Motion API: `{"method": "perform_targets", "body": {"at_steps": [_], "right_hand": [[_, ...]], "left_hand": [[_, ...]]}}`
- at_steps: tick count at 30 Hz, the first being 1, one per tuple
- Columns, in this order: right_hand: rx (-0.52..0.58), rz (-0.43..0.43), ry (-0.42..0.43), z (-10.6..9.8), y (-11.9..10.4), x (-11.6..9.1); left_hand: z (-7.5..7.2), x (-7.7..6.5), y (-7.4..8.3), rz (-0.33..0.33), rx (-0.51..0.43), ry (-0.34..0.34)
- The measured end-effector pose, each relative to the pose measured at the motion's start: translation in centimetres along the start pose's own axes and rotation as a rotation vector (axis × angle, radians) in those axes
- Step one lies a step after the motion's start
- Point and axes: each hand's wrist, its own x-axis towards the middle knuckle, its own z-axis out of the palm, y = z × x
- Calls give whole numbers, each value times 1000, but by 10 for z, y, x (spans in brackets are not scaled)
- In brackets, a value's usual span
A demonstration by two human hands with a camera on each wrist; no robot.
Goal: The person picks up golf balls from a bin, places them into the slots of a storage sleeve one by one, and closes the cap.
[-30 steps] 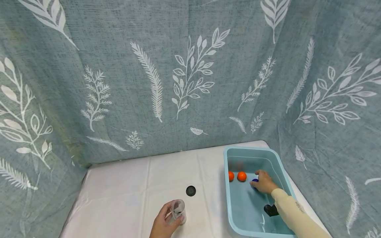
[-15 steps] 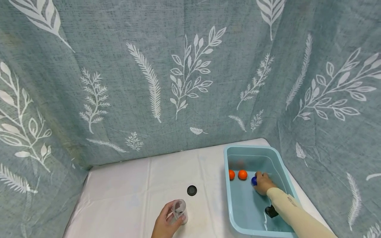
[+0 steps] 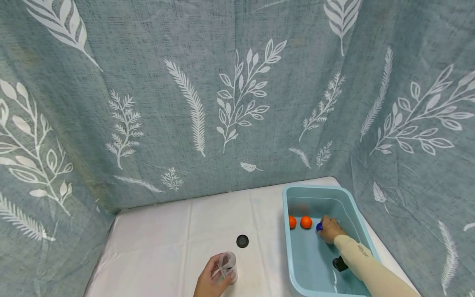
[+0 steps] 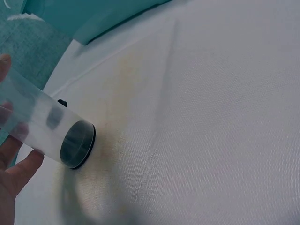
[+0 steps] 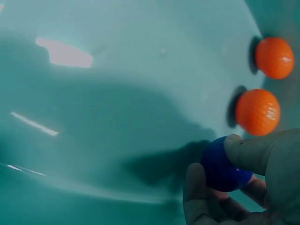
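My left hand (image 3: 212, 277) grips a clear plastic tube (image 3: 229, 264), its fingers and thumb curled round the wall. The tube has a black base (image 4: 78, 144), seen close over the white cloth in the left wrist view. Inside the blue tub (image 3: 289, 255), my right hand (image 3: 331, 229) holds a dark blue ball (image 5: 220, 166) between thumb and fingers. Two orange balls lie in the tub to the left of that hand: one (image 3: 306, 222) nearer to it, the other (image 3: 292, 222) by the tub's left wall.
A round black cap (image 3: 243, 241) lies on the white cloth (image 3: 156, 243) between the tube and the tub. Leaf-printed grey-green curtains (image 3: 208, 95) enclose the back and sides. The black wrist camera (image 3: 339, 263) sits under the right sleeve (image 3: 365, 260).
My right hand has closed its fingers round the blue ball, which it was reaching over a second ago. The left hand and tube hold their place, while the head view shifts slightly.
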Motion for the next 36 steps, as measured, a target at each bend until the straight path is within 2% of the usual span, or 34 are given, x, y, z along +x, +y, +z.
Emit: {"method": "perform_targets", "body": {"at_steps": [7,14,18,24,26,36], "right_hand": [[71,-8,-26,-13,-9,-6],[178,-171,19,-23,-13,-11],[247,-195,18,-34,-19,-17],[526,-202,-77,-51,-27,-31],[585,-213,-95,-56,-31,-36],[650,-375,-35,-83,-60,-59]], "left_hand": [[0,1,1,7,-5,9],[0,0,4,6,15,27],[-1,-1,7,16,41,38],[-1,-3,14,47,32,49],[-1,-4,15,55,24,56],[0,-5,25,90,19,93]]}}
